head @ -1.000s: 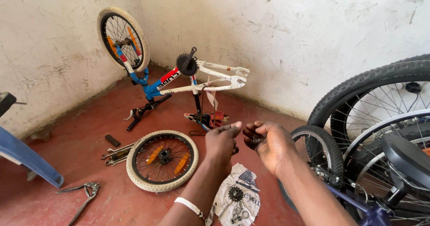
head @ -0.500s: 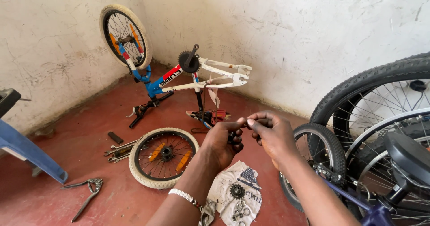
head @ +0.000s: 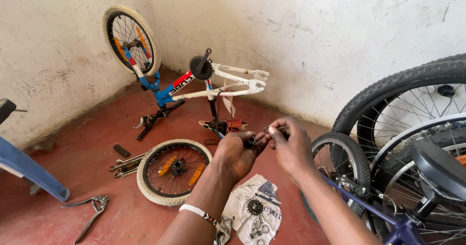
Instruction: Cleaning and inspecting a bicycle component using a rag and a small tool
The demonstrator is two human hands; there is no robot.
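Both hands meet near centre, left hand [head: 238, 150] and right hand [head: 291, 145] pinching a small dark cylindrical metal part [head: 251, 141] above the red floor [head: 87, 143], nearer than the upturned white-and-blue bicycle frame [head: 194, 82], right of the loose cream-tyred wheel [head: 174, 170].

A crumpled white printed bag [head: 255, 211] with dark markings lies flat on the red floor [head: 87, 167], just right of the loose wheel [head: 174, 171].

Bare forearms, no sleeves in view. White beaded bracelet [head: 196, 212] around left wrist, behind left hand [head: 236, 153]. Right hand [head: 290, 145] without rings.
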